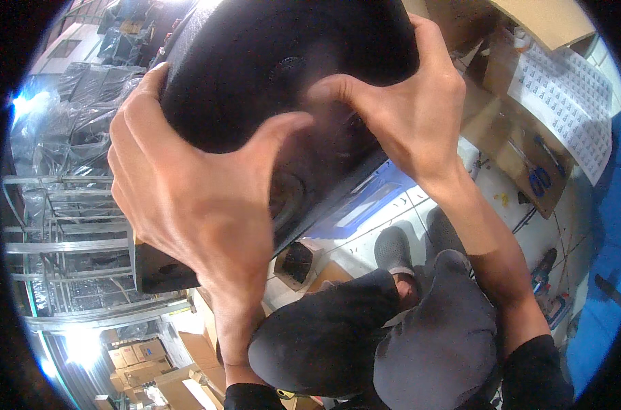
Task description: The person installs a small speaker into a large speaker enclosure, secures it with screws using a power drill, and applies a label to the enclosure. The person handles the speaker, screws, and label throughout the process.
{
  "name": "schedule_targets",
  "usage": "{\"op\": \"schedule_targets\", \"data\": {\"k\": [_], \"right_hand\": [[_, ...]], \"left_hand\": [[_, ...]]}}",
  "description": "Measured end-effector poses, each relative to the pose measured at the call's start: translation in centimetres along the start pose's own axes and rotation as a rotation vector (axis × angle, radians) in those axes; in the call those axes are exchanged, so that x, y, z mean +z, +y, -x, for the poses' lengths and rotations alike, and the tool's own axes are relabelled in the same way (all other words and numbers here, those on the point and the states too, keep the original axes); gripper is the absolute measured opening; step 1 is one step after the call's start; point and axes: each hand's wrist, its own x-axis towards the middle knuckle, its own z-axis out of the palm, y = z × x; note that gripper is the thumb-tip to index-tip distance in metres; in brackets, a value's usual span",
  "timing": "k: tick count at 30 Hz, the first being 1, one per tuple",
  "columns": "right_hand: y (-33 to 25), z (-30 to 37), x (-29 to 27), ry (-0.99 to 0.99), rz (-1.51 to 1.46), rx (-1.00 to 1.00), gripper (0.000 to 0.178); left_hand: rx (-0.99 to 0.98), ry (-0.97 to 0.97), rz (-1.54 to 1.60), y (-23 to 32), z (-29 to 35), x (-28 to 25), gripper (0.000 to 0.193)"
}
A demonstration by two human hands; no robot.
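A large black loudspeaker point(228, 82) with a round, dished face fills the upper middle, tilted close in front of me. My left hand point(194, 184) grips its left edge, fingers round the side and thumb across the face. On its right edge, the fingers of my right hand point(419, 116) wrap over the rim, and that thumb also points in over the face. The two thumb tips are near each other but apart. Below the thumbs shows a smaller round ring in the black surface. Its back and far side are hidden.
To the right, a cardboard box point(491, 119) holds blue-handled scissors point(539, 179), and a sheet of printed labels point(563, 96) hangs over it. A blue mat point(604, 205) lies at far right. Plastic-wrapped metal frames point(71, 150) stand left. Cartons point(139, 362) are stacked lower left.
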Motion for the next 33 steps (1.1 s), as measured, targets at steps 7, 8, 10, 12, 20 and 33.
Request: {"op": "schedule_targets", "data": {"k": [7,8,10,12,20,33], "right_hand": [[0.2,-0.2,0.2,0.016,-0.095,0.002,0.070],[0.1,-0.3,0.2,0.014,-0.118,0.025,0.069],[-0.4,-0.1,0.1,-0.006,-0.110,0.098,0.067],[-1.1,0.2,-0.2,-0.021,-0.011,0.156,0.062],[-1.4,0.1,-0.4,-0.061,0.046,0.188,0.069],[-0.3,-0.2,0.0,-0.009,-0.150,-0.009,0.072]], "left_hand": [[-0.060,0.053,-0.055,1.0,0.6,1.1,0.089],[-0.063,0.051,-0.057,1.0,0.6,1.1,0.089],[-0.068,0.048,-0.061,1.0,0.7,1.0,0.089],[-0.067,0.046,-0.064,1.0,0.6,0.9,0.089],[-0.058,0.057,-0.027,0.8,0.6,1.0,0.087],[-0.050,0.062,-0.020,0.7,0.7,1.0,0.086]]}}
